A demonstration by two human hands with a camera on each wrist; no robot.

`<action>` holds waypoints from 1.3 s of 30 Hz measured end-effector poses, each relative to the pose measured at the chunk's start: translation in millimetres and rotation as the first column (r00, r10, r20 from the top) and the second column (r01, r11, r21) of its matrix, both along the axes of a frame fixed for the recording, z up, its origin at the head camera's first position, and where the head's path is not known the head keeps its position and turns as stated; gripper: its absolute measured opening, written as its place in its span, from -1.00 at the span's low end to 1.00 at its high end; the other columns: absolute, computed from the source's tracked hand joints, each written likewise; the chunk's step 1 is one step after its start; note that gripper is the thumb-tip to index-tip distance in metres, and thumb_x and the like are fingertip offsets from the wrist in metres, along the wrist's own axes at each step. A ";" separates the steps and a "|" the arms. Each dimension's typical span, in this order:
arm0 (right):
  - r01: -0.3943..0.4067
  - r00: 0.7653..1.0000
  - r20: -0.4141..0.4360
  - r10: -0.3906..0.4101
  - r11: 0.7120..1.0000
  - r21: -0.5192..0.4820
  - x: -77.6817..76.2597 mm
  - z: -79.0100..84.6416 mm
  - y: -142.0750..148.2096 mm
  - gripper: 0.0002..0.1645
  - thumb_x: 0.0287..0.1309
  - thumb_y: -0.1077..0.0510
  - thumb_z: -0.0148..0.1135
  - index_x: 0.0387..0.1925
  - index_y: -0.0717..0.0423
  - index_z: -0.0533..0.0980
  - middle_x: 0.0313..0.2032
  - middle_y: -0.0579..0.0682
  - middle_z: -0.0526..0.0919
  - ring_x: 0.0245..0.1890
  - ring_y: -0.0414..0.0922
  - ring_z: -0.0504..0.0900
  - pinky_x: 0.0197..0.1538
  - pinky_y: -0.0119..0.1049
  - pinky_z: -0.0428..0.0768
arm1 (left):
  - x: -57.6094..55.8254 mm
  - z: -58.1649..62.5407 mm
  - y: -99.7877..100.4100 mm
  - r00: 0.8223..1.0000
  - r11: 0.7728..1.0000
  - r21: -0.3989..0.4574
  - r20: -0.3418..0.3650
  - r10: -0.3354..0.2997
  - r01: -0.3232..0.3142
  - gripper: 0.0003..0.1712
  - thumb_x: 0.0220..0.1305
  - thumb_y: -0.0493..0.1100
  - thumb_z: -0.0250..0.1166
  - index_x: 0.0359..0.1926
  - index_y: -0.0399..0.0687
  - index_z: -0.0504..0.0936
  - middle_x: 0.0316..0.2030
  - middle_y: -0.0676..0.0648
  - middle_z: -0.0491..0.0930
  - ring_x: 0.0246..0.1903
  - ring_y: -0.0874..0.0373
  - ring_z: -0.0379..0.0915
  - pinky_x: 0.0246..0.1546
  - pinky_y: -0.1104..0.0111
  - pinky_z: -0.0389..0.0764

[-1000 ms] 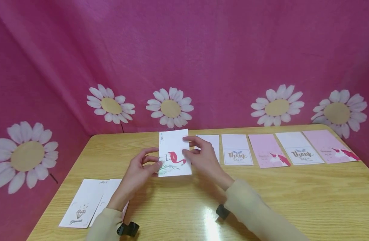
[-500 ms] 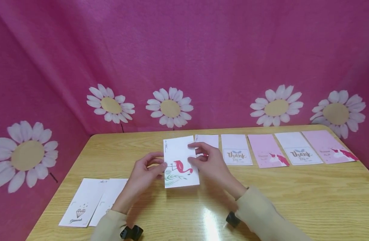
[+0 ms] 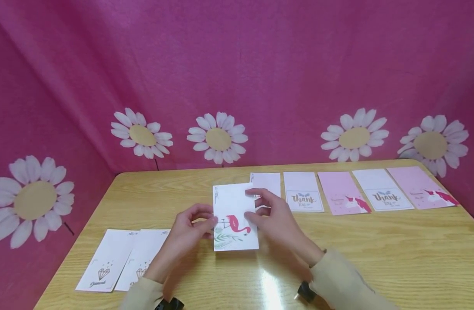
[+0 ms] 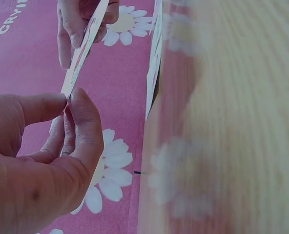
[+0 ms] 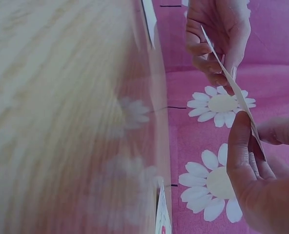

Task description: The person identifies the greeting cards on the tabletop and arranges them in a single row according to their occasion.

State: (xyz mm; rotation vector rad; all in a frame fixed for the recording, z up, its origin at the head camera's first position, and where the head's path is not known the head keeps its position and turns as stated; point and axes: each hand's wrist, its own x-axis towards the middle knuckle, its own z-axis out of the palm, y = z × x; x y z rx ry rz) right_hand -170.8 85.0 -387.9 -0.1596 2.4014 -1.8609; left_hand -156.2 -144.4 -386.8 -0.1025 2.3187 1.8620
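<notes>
A white card with a pink flamingo and green leaves point(image 3: 233, 206) is held up above the middle of the table, facing the head camera. My left hand point(image 3: 190, 232) pinches its left edge between thumb and fingers; the left wrist view shows that thumb and forefinger point(image 4: 88, 124) meeting at the card, which appears edge-on. On the other side, my right hand point(image 3: 277, 221) grips the card's right edge, thumb in front. In the right wrist view the card point(image 5: 235, 90) is raised off the wooden surface, with both hands on it.
Two overlapping white diamond cards point(image 3: 101, 262) lie at the table's left. Along the back right runs a row: a partly hidden white card point(image 3: 269, 181), "thank you" cards point(image 3: 303, 196) and pink unicorn cards point(image 3: 339, 193). A pink curtain with daisies point(image 3: 237, 77) hangs behind the wooden table point(image 3: 395, 254).
Both hands have brought the flamingo card nearer and slightly to the right, lower in the head view. More of the second diamond card now shows beside the left forearm.
</notes>
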 end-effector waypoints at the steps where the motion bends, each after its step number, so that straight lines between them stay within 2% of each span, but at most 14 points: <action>1: -0.002 1.000 0.003 0.002 1.000 -0.001 0.7 -0.4 -0.1 -0.32 0.16 0.29 0.43 0.30 -0.10 0.49 -0.19 0.08 0.62 -0.29 -0.11 0.63 -0.21 -0.38 0.65 | 1.1 -0.7 -0.4 1.000 1.000 0.002 -0.001 -0.003 0.003 -0.69 0.35 -0.28 0.34 0.08 -0.21 0.60 -0.09 -0.18 0.60 -0.30 0.16 0.66 -0.25 0.29 0.76; 5: 0.006 1.000 0.024 -0.006 1.000 0.019 4.1 -2.6 -1.2 -0.11 0.14 0.30 0.44 0.45 -0.18 0.32 -0.21 0.07 0.62 -0.30 -0.10 0.64 -0.17 -0.35 0.67 | 6.4 -2.2 -2.2 1.000 1.000 0.008 0.004 -0.011 0.011 -0.70 0.35 -0.28 0.35 0.07 -0.19 0.60 -0.10 -0.17 0.61 -0.31 0.15 0.66 -0.24 0.27 0.76; 9: 0.006 0.999 0.036 -0.007 1.000 0.029 7.9 -6.9 -4.1 -0.04 0.12 0.31 0.45 0.49 -0.18 0.26 -0.25 0.05 0.63 -0.32 -0.10 0.65 -0.19 -0.33 0.67 | 11.8 -6.3 -5.6 1.000 1.000 0.007 -0.008 -0.014 0.014 -0.65 0.33 -0.30 0.36 0.11 -0.16 0.59 -0.11 -0.17 0.61 -0.32 0.14 0.65 -0.27 0.24 0.76; 14: -0.013 1.000 0.017 0.013 1.000 -0.008 10.8 -13.3 -11.2 -0.05 0.09 0.36 0.45 0.46 -0.15 0.31 -0.31 0.06 0.67 -0.37 -0.12 0.68 -0.24 -0.34 0.68 | 16.6 -10.9 -11.2 1.000 1.000 0.016 -0.013 -0.003 0.003 -0.55 0.29 -0.36 0.36 0.18 -0.08 0.56 -0.15 -0.17 0.60 -0.35 0.13 0.65 -0.32 0.26 0.75; 19: 0.000 1.000 0.021 0.001 0.998 -0.058 12.6 -16.0 -20.1 -0.12 0.07 0.39 0.44 0.41 -0.06 0.37 -0.33 0.07 0.70 -0.40 -0.13 0.69 -0.27 -0.34 0.69 | 19.8 -11.6 -18.0 1.000 1.000 0.016 -0.022 0.008 -0.008 -0.56 0.28 -0.39 0.35 0.16 -0.09 0.54 -0.16 -0.17 0.59 -0.36 0.13 0.65 -0.35 0.31 0.72; 24: 0.024 1.000 0.013 -0.024 0.999 -0.042 14.2 -17.1 -28.3 -0.27 0.10 0.34 0.46 0.31 0.00 0.46 -0.30 0.06 0.71 -0.38 -0.13 0.70 -0.24 -0.29 0.73 | 22.7 -12.6 -25.7 0.999 0.999 0.026 -0.024 0.026 -0.026 -0.56 0.30 -0.40 0.34 0.17 -0.13 0.52 -0.16 -0.18 0.58 -0.38 0.14 0.65 -0.35 0.31 0.73; 29: 0.000 1.000 0.026 0.001 0.999 -0.032 17.2 -18.5 -35.2 -0.31 0.13 0.32 0.45 0.29 0.03 0.46 -0.25 0.08 0.72 -0.36 -0.12 0.72 -0.29 -0.22 0.75 | 25.7 -15.1 -34.1 0.999 0.998 0.024 -0.010 0.052 -0.052 -0.56 0.31 -0.40 0.33 0.18 -0.14 0.52 -0.14 -0.18 0.58 -0.37 0.16 0.64 -0.36 0.31 0.73; 33: -0.033 0.998 0.044 0.035 0.999 -0.044 17.0 -20.9 -41.8 -0.32 0.14 0.31 0.43 0.29 0.06 0.43 -0.24 0.12 0.70 -0.39 -0.11 0.73 -0.38 -0.20 0.74 | 27.6 -17.3 -40.8 0.997 0.997 -0.006 -0.017 0.071 -0.071 -0.58 0.31 -0.38 0.34 0.17 -0.15 0.54 -0.14 -0.18 0.59 -0.39 0.21 0.63 -0.37 0.32 0.72; 39: -0.072 0.995 0.062 0.074 0.996 -0.045 16.2 -24.4 -53.1 -0.31 0.14 0.32 0.41 0.29 0.11 0.39 -0.24 0.14 0.68 -0.45 -0.10 0.71 -0.46 -0.18 0.72 | 29.5 -16.5 -49.8 0.996 0.985 -0.151 -0.047 0.073 -0.079 -0.61 0.32 -0.33 0.36 0.15 -0.11 0.58 -0.15 -0.18 0.62 -0.46 0.19 0.62 -0.41 0.33 0.71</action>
